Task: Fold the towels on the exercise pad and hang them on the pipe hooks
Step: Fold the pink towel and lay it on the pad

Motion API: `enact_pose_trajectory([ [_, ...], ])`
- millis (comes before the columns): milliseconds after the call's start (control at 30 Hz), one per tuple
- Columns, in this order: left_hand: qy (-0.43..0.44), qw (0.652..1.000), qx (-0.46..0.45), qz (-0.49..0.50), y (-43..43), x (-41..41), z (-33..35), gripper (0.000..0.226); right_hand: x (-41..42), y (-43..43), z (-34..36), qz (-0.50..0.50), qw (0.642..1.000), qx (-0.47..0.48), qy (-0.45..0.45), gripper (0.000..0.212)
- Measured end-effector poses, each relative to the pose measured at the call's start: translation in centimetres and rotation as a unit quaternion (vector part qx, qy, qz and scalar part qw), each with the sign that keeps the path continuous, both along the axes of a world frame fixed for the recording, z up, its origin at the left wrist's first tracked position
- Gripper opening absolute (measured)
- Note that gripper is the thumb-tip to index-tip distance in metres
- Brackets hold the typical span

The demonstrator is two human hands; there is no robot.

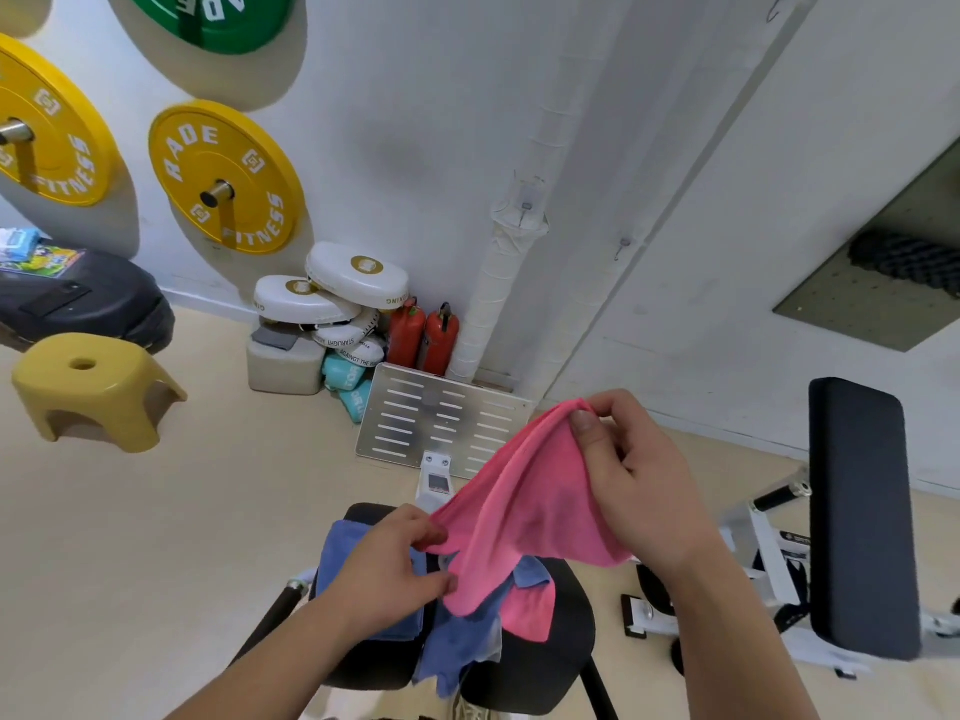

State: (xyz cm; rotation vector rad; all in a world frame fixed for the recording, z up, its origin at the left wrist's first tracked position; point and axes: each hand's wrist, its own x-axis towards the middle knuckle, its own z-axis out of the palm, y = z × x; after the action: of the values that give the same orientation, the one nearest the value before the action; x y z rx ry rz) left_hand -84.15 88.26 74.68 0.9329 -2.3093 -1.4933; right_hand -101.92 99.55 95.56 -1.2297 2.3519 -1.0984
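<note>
A pink towel [524, 506] hangs in the air above the black exercise pad [550, 662]. My right hand [634, 475] pinches its upper corner and my left hand [395, 563] pinches its lower left edge. On the pad lie a folded blue towel [337, 553], a rumpled blue towel [462, 646] and another pink towel [535, 610]. White wrapped pipes [519, 283] run up the wall behind, with a small hook [621, 247] and a clear hook [527, 205] on them; a third hook [774, 10] sits high up.
A tall black bench pad [862, 517] stands at the right. A perforated metal plate [441, 423], two red extinguishers [423, 337] and stacked white pads [332, 293] lie by the wall. A yellow stool [93, 387] is on the left floor, under yellow weight plates [223, 176].
</note>
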Motion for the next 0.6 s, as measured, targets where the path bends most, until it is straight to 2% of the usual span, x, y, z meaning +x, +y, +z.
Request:
enact_pose_trajectory([
  [67, -0.009, 1.000, -0.018, -0.006, 0.1, -0.5, -0.4, 0.017, -0.1, 0.1, 0.1, 0.007, 1.000, 0.006, -0.003, 0.015],
  [200, 0.003, 1.000, -0.001, -0.019, 0.7, -0.8, -0.5, 0.014, -1.3, 0.6, 0.4, -0.025, 1.000, 0.009, 0.005, 0.016],
  [300, -0.007, 0.998, 0.012, -0.062, 1.2, -0.8, -0.5, 0.041, -1.9, 1.0, 0.5, -0.034, 0.999, 0.012, 0.001, 0.015],
  [467, -0.029, 0.992, -0.045, -0.111, 2.0, -1.6, -0.6, 0.058, -1.9, 1.3, 0.5, -0.035, 0.999, 0.010, -0.002, 0.016],
  [533, -0.029, 0.992, -0.073, -0.103, 2.3, -2.2, -0.3, 0.048, -1.9, 1.4, 0.5, -0.042, 0.999, -0.002, -0.004, 0.017],
  [600, -0.020, 0.995, -0.055, -0.076, 2.6, -2.7, 0.0, 0.030, -2.6, 1.7, 0.3, -0.061, 0.998, -0.016, -0.007, 0.017],
])
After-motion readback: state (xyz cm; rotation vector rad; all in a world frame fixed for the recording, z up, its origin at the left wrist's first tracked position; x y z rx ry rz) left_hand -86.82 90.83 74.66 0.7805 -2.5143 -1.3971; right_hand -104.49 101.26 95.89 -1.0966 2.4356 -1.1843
